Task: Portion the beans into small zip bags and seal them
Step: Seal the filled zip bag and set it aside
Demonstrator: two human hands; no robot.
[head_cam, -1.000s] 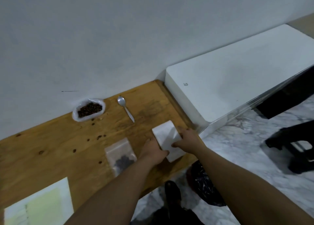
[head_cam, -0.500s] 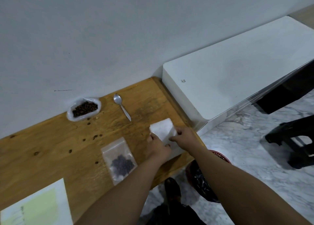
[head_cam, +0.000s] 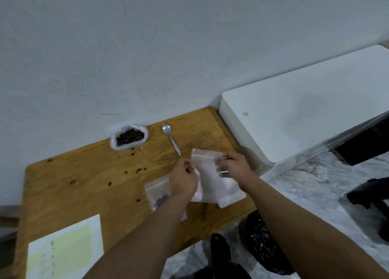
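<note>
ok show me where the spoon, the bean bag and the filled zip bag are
spoon [head_cam: 167,129], head view, on its bowl
bean bag [head_cam: 129,136], head view, on the beans inside
filled zip bag [head_cam: 158,189], head view, on its clear upper part

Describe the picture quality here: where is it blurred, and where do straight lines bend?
Head view: soft, even light, no hard shadows; the hands and the empty bag are motion-smeared; the spoon stays fairly sharp; wide-angle distortion tilts the table edge.
</note>
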